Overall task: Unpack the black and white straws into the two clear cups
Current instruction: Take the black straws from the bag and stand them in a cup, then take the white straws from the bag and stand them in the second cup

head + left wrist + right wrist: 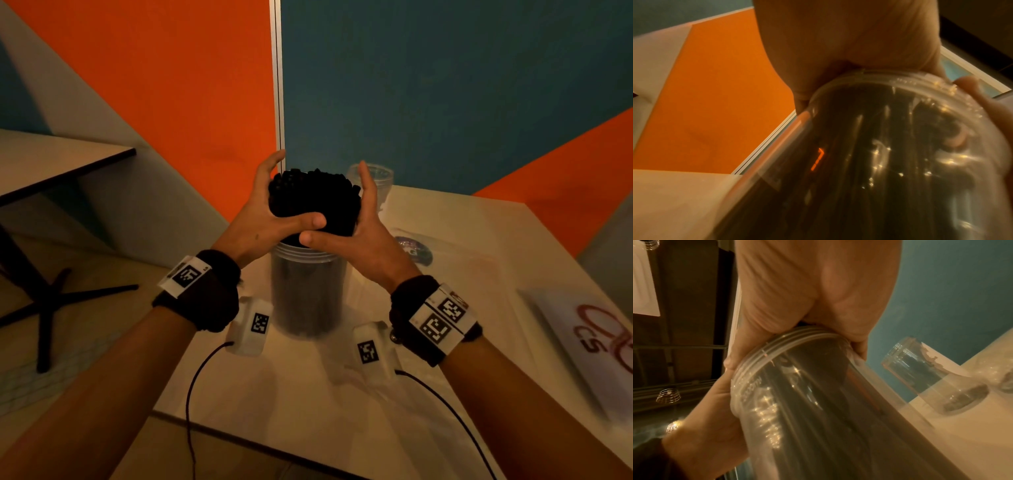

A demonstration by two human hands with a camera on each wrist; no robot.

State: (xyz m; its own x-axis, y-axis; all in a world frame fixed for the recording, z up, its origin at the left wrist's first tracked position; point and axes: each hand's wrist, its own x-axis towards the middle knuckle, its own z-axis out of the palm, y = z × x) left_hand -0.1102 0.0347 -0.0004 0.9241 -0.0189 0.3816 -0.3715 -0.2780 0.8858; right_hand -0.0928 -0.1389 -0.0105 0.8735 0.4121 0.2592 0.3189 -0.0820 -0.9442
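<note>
- My left hand (265, 209) cups the left side of the bundle of black straws (313, 202); the fingers stand nearly straight up along it and the thumb lies across the front.
- My right hand (356, 233) mirrors it on the right side, fingers straight and raised, thumb pointing left just under the left thumb; the two thumbs nearly touch.
- Neither hand curls fully round the bundle; both press it from the sides with flat palms.
- The straws stand upright in the near clear cup (306, 294), their tops well above its rim. Through the wall the cup looks dark with straws down to its base.
- In the right wrist view both palms sit right at the threaded rim of this cup (797, 344).
- The second clear cup (375, 178) stands behind my right hand, near the blue panel (445, 85); whether it holds anything I cannot tell.
- Both cups rest on the pale table (308, 394).
- To the right lie a flattened clear wrapper (455, 260) and a white card with red lettering (592, 339).
</note>
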